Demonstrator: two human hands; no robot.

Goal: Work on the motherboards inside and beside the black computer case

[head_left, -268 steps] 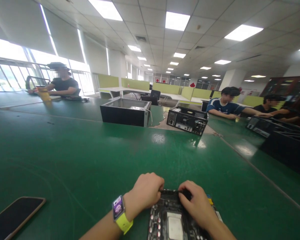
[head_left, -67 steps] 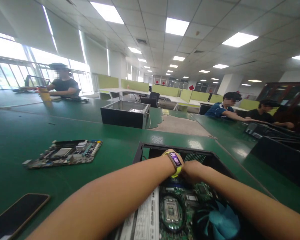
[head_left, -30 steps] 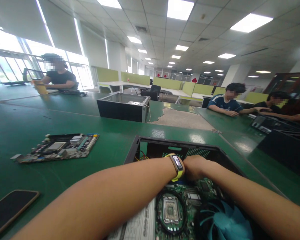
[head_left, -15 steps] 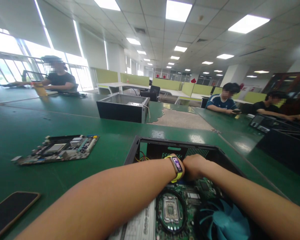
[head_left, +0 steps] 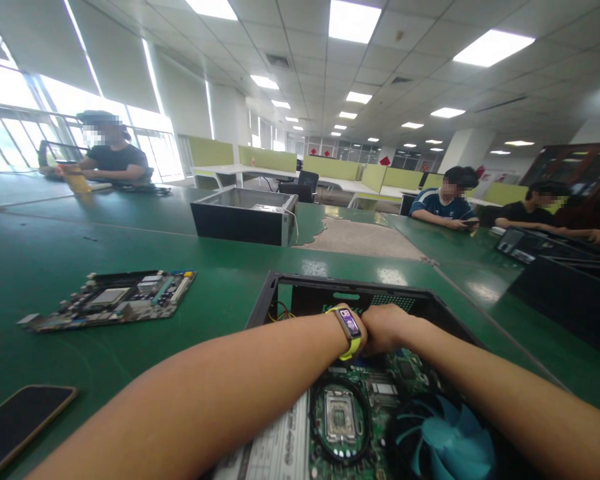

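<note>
Both arms reach into an open black computer case (head_left: 437,303) on the table in front of me. My left hand (head_left: 361,328), with a yellow-strapped smart band (head_left: 350,327) on the wrist, is bent down at the case's far part; its fingers are hidden. Pressed close beside it, my right hand (head_left: 387,327) is curled downward, and whatever its fingers grip is out of sight. Below the hands lies a green motherboard (head_left: 375,367) with a bare metal CPU socket (head_left: 339,417) circled by a black ring. A blue-bladed fan (head_left: 443,433) sits at the near right.
A loose motherboard (head_left: 125,297) and a phone (head_left: 25,423) lie on the green table (head_left: 220,267) to the left. Farther back stands another case (head_left: 240,217). Black case parts (head_left: 570,293) are on the right. One person (head_left: 115,160) sits far left, two more at the right.
Both hands stay together at nearly the same spot in the case, shifted very slightly left. The whole view has also drifted a little left. Nothing has visibly been taken or let go.
</note>
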